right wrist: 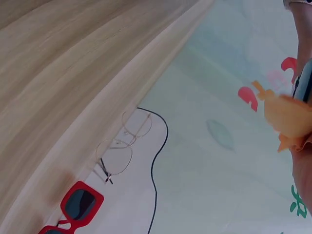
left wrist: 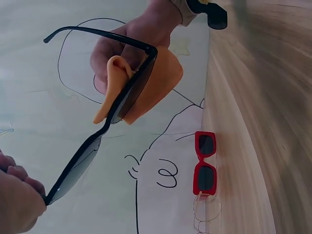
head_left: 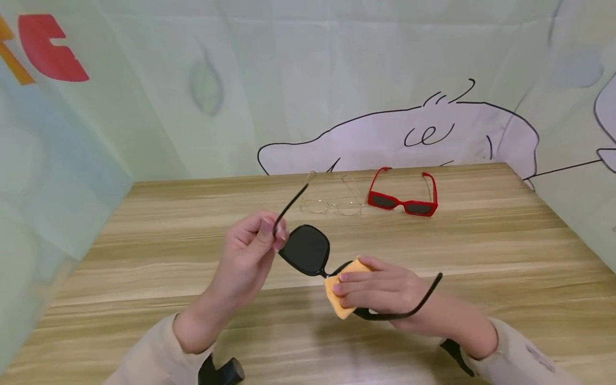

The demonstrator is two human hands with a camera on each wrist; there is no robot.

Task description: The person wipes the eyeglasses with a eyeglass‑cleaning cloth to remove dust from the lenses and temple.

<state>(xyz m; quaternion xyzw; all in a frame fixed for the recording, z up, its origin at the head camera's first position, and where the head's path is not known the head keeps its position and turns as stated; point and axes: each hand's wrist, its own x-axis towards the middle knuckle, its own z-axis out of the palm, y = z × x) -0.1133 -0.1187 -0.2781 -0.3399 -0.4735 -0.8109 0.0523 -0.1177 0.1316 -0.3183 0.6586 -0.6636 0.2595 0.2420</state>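
Note:
A pair of black sunglasses is held up over the table between both hands. My left hand pinches them at the hinge end of one temple, which sticks up past the fingers. With my right hand I hold an orange cloth around the other lens, covering most of it. In the left wrist view the orange cloth is folded over both faces of that lens, and the free temple of the sunglasses extends outward. The right wrist view shows the cloth at its right edge.
Red-framed sunglasses lie toward the back of the wooden table. Beside them on the left are thin wire-rimmed glasses. A printed backdrop with line drawings stands behind the table. Dark straps with a camera sit at both wrists.

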